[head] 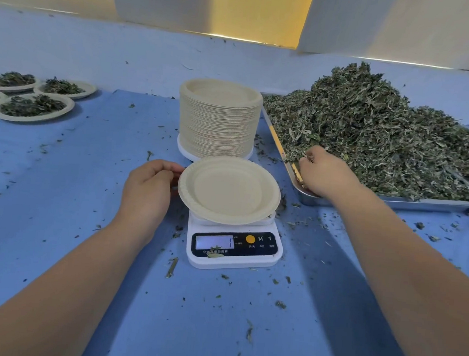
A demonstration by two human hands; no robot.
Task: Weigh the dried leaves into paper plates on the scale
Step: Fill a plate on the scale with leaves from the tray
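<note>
Plate point(228, 190) sits empty on scale point(235, 248), left hand point(146, 190) fingers pinching its rim. Right hand point(322, 172) fingers curl around leaves point(371, 138) in tray point(394, 201). Several filled plates point(34, 106) lie far left; most leaves remain unweighed.

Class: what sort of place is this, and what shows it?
Probably a small herb-portioning workbench: a metal tray heaped with dried leaves, a digital scale bearing an empty paper plate, and filled plates set aside.
</note>
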